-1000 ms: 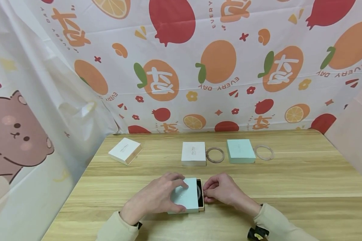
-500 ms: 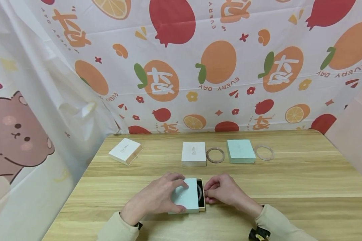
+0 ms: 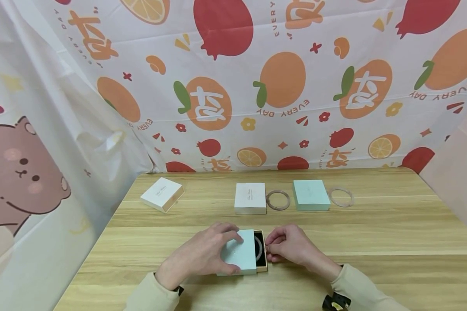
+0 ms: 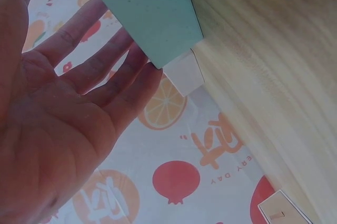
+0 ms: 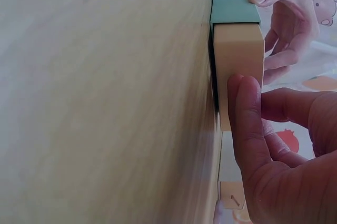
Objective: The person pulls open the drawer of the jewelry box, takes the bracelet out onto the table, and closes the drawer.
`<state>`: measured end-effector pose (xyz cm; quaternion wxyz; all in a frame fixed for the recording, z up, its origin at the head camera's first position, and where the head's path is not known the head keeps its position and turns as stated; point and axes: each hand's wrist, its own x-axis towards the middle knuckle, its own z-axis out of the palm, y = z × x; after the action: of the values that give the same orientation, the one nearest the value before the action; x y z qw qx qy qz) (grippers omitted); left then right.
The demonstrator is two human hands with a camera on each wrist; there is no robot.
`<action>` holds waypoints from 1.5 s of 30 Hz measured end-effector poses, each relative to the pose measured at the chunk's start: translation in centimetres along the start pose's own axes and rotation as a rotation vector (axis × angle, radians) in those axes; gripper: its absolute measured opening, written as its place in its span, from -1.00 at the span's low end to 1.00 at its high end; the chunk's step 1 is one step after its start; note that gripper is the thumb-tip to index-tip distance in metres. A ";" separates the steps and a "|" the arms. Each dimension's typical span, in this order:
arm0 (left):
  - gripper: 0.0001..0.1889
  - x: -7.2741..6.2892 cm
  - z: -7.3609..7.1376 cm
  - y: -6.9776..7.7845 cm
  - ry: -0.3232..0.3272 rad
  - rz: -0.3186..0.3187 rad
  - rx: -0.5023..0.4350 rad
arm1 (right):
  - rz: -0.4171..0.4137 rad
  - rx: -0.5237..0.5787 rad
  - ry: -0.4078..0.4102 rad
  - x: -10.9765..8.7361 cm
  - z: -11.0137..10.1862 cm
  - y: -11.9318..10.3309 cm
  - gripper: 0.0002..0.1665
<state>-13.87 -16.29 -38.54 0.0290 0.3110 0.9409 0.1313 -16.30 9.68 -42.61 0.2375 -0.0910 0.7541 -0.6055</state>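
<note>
A mint-green drawer box lies near the front of the table. Its tan-edged inner drawer sticks partly out on the right, showing black lining and part of a pale bangle. My left hand holds the sleeve, thumb on the near side and fingers over the top and far side. With thumb and fingertips, my right hand pinches at the drawer's outer end; the exact spot pinched is hidden by the fingers. The right wrist view shows the drawer's tan end against those fingers.
Behind, a white box stands beside a brownish bangle, and another mint-green box beside a clear bangle. A second white box sits at the back left. Fruit-print cloth hangs behind the wooden table.
My right hand has moved slightly right, and the drawer has slid a little farther out of the sleeve. More of the bangle inside shows. My left hand stays on the sleeve.
</note>
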 end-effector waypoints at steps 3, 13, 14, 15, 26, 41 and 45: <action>-0.43 0.0 0.1 -0.1 0.003 0.005 0.002 | 0.004 0.005 0.000 0.0 -0.1 0.1 -0.87; -0.42 0.0 0.1 -0.1 0.002 0.004 0.009 | 0.012 0.011 0.003 0.0 -0.2 0.0 -0.88; -0.43 0.0 0.1 -0.1 0.003 0.006 0.007 | 0.013 0.010 0.004 0.0 -0.2 0.0 -0.88; -0.43 0.0 0.1 -0.1 0.003 0.005 0.006 | 0.014 0.011 0.003 0.0 -0.2 0.0 -0.88; -0.44 0.0 0.0 -0.1 -0.002 0.001 -0.001 | 0.023 0.004 0.011 -0.1 -0.4 -0.1 -0.89; -0.44 0.0 0.0 0.0 0.002 0.003 -0.007 | 0.027 0.014 0.017 -0.5 -0.7 0.0 -0.88; -0.44 0.0 0.0 0.0 0.007 0.009 -0.004 | 0.025 0.017 0.019 -0.6 -0.8 0.2 -0.87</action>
<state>-13.89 -16.26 -38.57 0.0259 0.3148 0.9392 0.1344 -16.17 10.70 -42.54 0.2387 -0.0736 0.7522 -0.6097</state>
